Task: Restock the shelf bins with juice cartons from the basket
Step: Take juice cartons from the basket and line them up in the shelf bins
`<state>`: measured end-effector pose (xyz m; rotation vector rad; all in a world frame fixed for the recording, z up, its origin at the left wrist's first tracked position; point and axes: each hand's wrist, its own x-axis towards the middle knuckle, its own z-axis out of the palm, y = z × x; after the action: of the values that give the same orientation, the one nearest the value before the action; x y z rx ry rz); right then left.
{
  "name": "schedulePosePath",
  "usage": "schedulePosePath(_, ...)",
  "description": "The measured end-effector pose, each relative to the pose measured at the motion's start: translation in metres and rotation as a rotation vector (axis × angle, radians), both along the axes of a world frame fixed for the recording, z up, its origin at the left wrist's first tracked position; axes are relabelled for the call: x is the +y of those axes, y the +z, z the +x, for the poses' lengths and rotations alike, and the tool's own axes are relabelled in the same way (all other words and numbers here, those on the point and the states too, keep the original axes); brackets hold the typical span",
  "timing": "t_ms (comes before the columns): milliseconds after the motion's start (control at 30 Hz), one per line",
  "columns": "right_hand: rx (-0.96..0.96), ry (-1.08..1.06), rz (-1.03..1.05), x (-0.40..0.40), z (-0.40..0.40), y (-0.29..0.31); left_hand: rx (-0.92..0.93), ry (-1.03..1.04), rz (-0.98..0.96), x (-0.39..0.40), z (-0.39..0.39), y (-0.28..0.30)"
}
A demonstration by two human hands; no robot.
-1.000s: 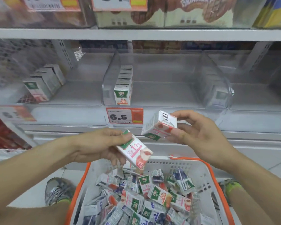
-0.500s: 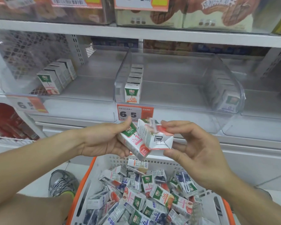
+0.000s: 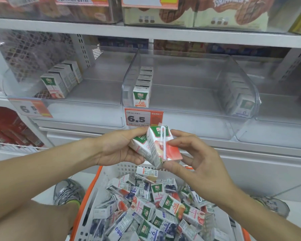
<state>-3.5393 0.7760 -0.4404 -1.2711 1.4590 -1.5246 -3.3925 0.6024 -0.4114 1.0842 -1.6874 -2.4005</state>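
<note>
- The person is gathering cartons above the basket, ahead of shelving them.
- The left hand is gripping one carton; the right hand is pinching a second against it.
- Judged next: lifting both to the left bin, above and left of the basket, where matching peach cartons stand.
- Counted: two cartons in hand, three bins, dozens of cartons lying in the basket.

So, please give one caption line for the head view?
Both hands hold peach cartons above the basket, facing sparse bins.
</note>
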Motion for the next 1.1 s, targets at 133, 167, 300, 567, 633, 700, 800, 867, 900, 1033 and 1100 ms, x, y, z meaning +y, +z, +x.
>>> schedulePosePath(133, -0.09, -0.003, 0.067, -0.003, -0.002, -0.004, -0.021, 0.011, -0.026, 0.003, -0.003, -0.004)
schedulePosePath(167, -0.084, -0.005, 0.096, -0.003, -0.004, -0.004, -0.027, 0.01, -0.038, 0.004, -0.004, -0.005)
schedulePosePath(300, -0.022, -0.005, 0.239, -0.005, -0.01, -0.01, -0.066, 0.042, -0.062, 0.006, -0.008, -0.011)
schedulePosePath(567, -0.225, 0.131, 0.514, -0.001, -0.029, -0.011, -0.131, 0.014, -0.082, 0.003, -0.012, -0.022)
schedulePosePath(633, -0.333, 0.138, 0.506, 0.002, -0.031, -0.008, -0.136, 0.003, -0.087, 0.003, -0.012, -0.023)
schedulePosePath(700, -0.438, 0.135, 0.479, 0.003, -0.029, -0.005, -0.141, -0.001, -0.099, 0.003, -0.013, -0.023)
schedulePosePath(800, -0.456, 0.091, 0.489, 0.002, -0.028, -0.006, -0.149, -0.007, -0.12, 0.003, -0.014, -0.023)
schedulePosePath(867, -0.507, 0.069, 0.509, 0.002, -0.029, -0.006, -0.156, -0.023, -0.129, 0.003, -0.013, -0.022)
schedulePosePath(900, -0.549, 0.052, 0.515, 0.001, -0.03, -0.005, -0.161, -0.032, -0.13, 0.002, -0.013, -0.021)
schedulePosePath(1033, -0.652, -0.054, 0.454, 0.0, -0.039, 0.003, -0.19, -0.065, -0.101, 0.0, -0.011, -0.017)
schedulePosePath(1100, -0.498, -0.12, 0.383, 0.0, -0.043, 0.006, -0.184, -0.082, -0.049, 0.002, -0.011, -0.013)
